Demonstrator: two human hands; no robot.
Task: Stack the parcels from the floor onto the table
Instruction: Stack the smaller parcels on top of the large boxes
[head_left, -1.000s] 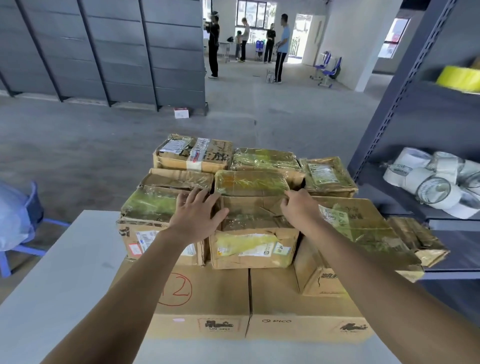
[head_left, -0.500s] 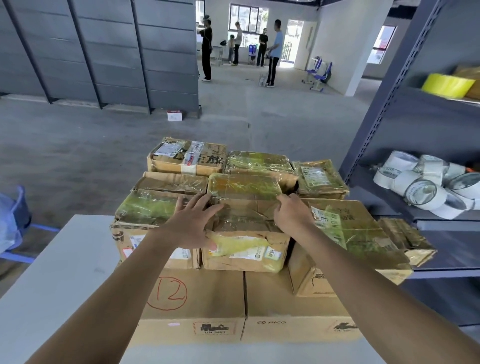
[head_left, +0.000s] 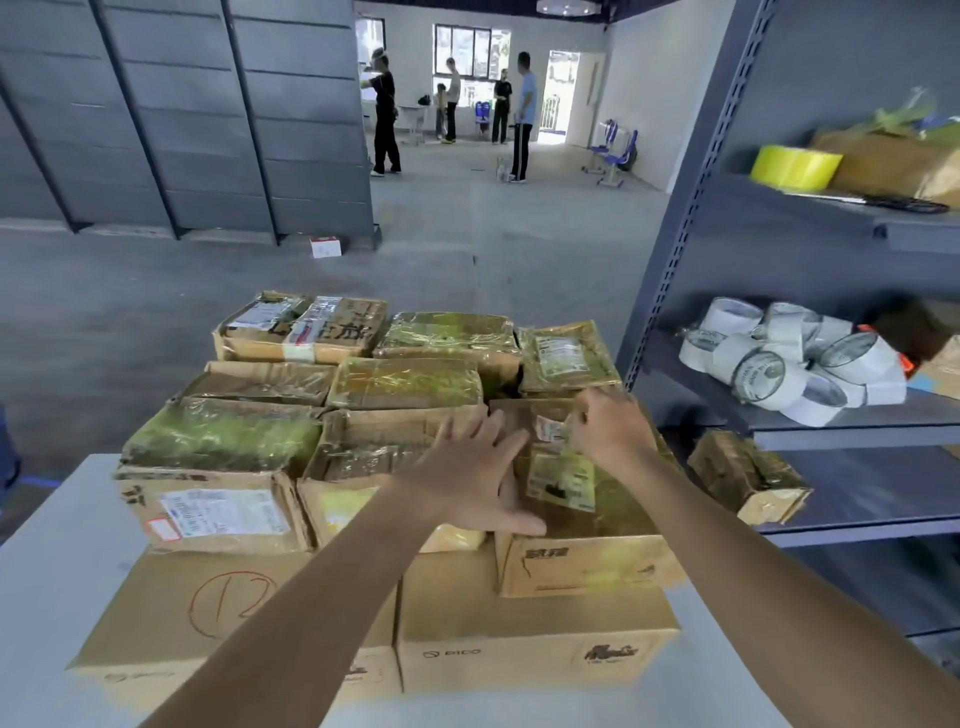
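Cardboard parcel (head_left: 587, 566), hands (head_left: 467, 483) at its edges

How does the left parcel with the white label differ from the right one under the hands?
The left parcel has a white label in front; the right parcel dark print. The left hand and right hand rest on the right parcel, not the left. Both are taped brown cardboard.

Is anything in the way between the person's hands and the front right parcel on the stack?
Nothing visible. The left hand lies flat on the front right parcel at its left edge, and the right hand touches its top farther back.
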